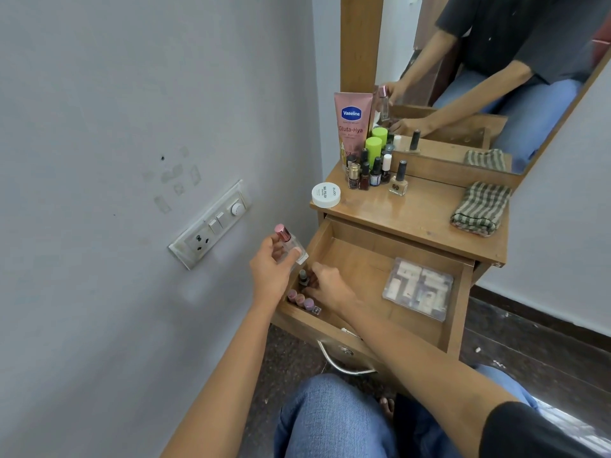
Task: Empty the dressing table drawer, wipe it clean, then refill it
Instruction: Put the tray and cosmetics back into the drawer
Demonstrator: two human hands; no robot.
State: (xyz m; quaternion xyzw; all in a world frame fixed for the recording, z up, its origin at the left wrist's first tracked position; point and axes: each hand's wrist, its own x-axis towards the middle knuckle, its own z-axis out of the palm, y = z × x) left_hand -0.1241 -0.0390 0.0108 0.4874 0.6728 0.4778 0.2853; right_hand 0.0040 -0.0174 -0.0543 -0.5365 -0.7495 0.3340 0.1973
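Scene: A seated person works at an open drawer point(363, 269) under a wooden desk point(420, 213) with a mirror point(479, 77).
Left hand: The left hand point(269, 269) holds a pink-capped perfume bottle point(291, 244) above the drawer's left wall, fingers wrapped round its glass body.
Right hand: The right hand point(330, 285) reaches into the drawer's near left corner, fingers bent down at a dark bottle point(303, 278). Whether they grip it cannot be told.
In the drawer: A row of small pink-capped bottles point(302, 300) lies in that same corner, and a clear box point(418, 289) sits well apart on the right side.
On the desk: A tube point(352, 123), a cluster of nail polishes point(370, 173) and a white jar point(326, 194) stand at the back left.
Cloth: A striped cloth point(481, 208) lies folded at the desk's right end, apart from both hands.
Progress: Most items sit on top while the cloth lies folded, so this looks like late emptying, though early refilling cannot be ruled out.
Left to do: If emptying, the corner bottles and the box come out, then wiping and refilling follow.
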